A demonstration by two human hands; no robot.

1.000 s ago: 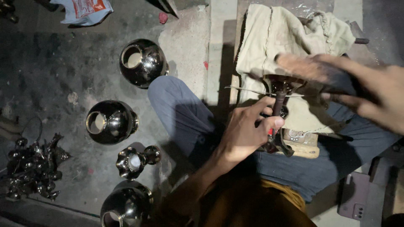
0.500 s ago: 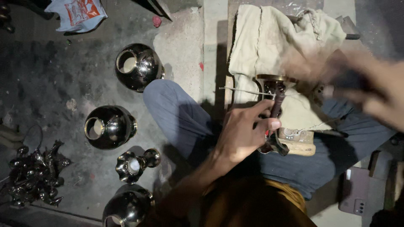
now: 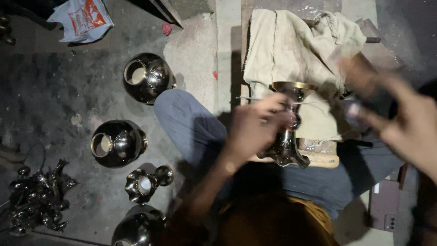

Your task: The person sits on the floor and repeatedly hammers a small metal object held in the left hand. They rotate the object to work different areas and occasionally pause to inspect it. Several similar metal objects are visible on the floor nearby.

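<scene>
My left hand [image 3: 255, 125] grips the stem of a dark shiny metal stand [image 3: 288, 136] with a flared scalloped base. The stand rests on a small wooden block [image 3: 318, 159] across my lap. Its brass-rimmed top [image 3: 291, 86] points away from me over a beige cloth [image 3: 296, 50]. A thin metal rod [image 3: 248, 98] crosses just under that rim. My right hand [image 3: 400, 123] is blurred at the right, lifted above the cloth, with something small and dark seemingly between its fingers.
On the ground to the left lie three round dark metal pots [image 3: 145, 82] [image 3: 116, 143] [image 3: 136, 230], a second scalloped stand [image 3: 145, 182] on its side, and a heap of small metal parts [image 3: 34, 196]. A plastic bag [image 3: 82, 18] lies far left. A phone [image 3: 384, 205] lies at the right.
My left hand has slid up the stem toward the stand's rim. My right hand has swung from over the stand out to the right and is blurred by motion.
</scene>
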